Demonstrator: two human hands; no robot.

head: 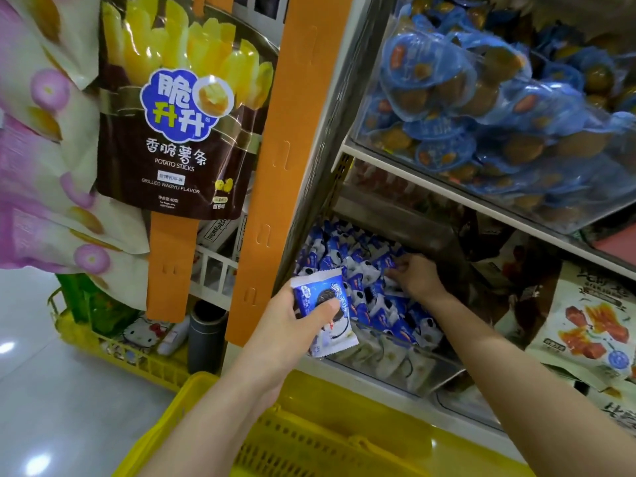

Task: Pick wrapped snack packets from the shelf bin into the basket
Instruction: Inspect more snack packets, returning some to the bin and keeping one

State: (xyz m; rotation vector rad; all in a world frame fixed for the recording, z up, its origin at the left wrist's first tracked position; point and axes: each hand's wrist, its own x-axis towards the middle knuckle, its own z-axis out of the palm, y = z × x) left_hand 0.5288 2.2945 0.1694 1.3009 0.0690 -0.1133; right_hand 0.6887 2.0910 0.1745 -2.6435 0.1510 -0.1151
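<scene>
Reaching into a shop shelf unit, a person stands over a yellow basket that sits just below the lower shelf's front edge. At that shelf's left end, a clear bin is heaped with blue-and-white snack packets. The right hand is buried in the heap, fingers bent among the packets; whether they grip one cannot be told. The left hand pinches one cookie packet between thumb and fingers at the bin's front left corner, above the basket. The next move is likely to lower it and let go.
</scene>
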